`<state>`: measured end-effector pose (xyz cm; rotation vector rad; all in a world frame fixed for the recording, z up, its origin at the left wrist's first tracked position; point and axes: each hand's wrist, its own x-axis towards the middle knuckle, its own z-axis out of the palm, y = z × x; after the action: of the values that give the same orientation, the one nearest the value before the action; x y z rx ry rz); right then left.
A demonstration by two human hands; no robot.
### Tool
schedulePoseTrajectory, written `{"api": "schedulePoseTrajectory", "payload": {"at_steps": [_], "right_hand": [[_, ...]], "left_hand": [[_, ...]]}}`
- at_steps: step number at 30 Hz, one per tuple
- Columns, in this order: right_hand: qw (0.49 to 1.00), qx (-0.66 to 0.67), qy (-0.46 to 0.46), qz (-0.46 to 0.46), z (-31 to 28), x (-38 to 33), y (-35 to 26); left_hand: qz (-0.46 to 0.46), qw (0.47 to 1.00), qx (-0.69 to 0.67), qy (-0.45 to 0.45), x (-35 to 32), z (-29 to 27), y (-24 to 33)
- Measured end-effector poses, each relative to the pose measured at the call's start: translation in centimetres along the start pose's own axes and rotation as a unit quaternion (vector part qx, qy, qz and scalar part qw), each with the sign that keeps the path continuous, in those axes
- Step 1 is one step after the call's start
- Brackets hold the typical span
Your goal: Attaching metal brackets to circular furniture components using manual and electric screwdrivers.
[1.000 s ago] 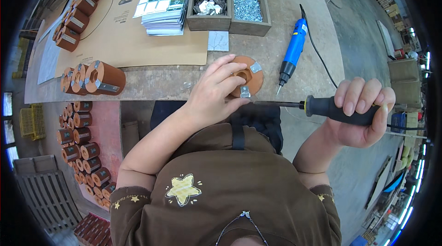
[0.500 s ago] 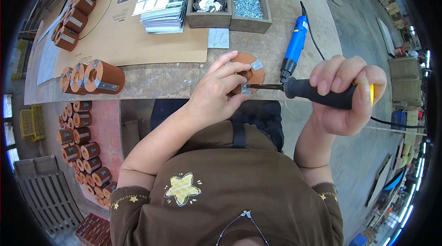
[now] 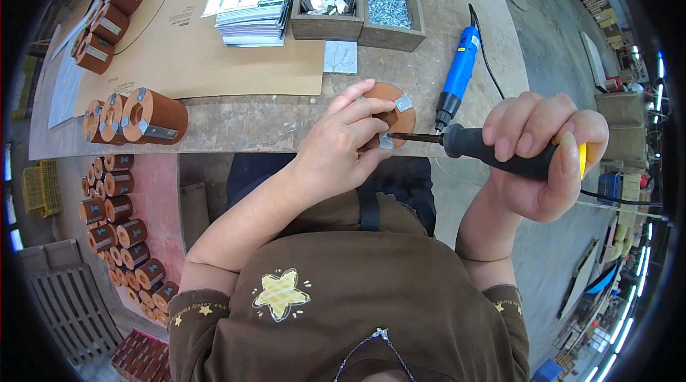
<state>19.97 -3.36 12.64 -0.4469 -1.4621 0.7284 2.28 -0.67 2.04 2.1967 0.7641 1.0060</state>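
Note:
At the table's front edge, my left hand [image 3: 341,132] is closed around a short orange-brown cylinder [image 3: 402,119] with a hole in its middle. Two small silvery metal pieces show on its face, a far one [image 3: 404,102] and a near one [image 3: 386,141] beside my fingertips. My right hand [image 3: 544,153] grips a screwdriver [image 3: 468,145] by its thick black handle, which has a yellow end. The shaft lies nearly level, and its tip touches or almost touches the near metal piece. Exact contact there is too small to make out.
Beyond my right hand lies a blue corded power screwdriver [image 3: 459,71]. Two wooden bins hold dark pieces [image 3: 327,27] and silvery screws [image 3: 391,38]. A stack of printed cards [image 3: 250,33] rests on cardboard [image 3: 193,78]. More cylinders [image 3: 158,116] stand left, others on a pink surface [image 3: 161,200].
The view has shifted slightly. My right hand and the screwdriver sit a little farther right and lower in the picture. Both grips look the same, with the tip still at the near metal piece.

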Motion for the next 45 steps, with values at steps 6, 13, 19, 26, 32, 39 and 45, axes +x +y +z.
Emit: {"api": "schedulePoseTrajectory", "payload": {"at_steps": [6,13,19,26,32,39,45], "right_hand": [[1.0,-0.006,-0.012,0.004,0.4,0.2,0.3],[0.989,-0.032,-0.127,0.073,-1.0,2.5,-0.2],[0.984,0.01,-0.15,0.101,-1.2,3.1,0.6],[0.972,0.068,-0.197,0.104,-1.5,3.4,1.1],[0.962,0.028,-0.232,0.144,0.7,2.9,-0.3],[0.994,-0.1,0.016,0.051,2.6,0.6,-0.3],[0.996,-0.03,-0.057,0.068,2.0,1.8,1.4]], "left_hand": [[0.0,1.0,-0.003,0.003,-0.1,-0.2,0.0],[0.002,1.0,-0.009,-0.002,0.1,-0.2,-0.1],[0.001,1.0,-0.019,-0.003,0.2,-0.1,-0.2],[-0.01,1.0,-0.028,-0.006,0.2,-0.3,-0.2],[-0.012,1.0,-0.021,0.001,0.0,-0.2,-0.4],[-0.011,0.999,-0.038,0.018,0.0,0.2,-0.4],[-0.013,0.999,-0.047,0.015,-0.1,0.1,-0.7]]}}
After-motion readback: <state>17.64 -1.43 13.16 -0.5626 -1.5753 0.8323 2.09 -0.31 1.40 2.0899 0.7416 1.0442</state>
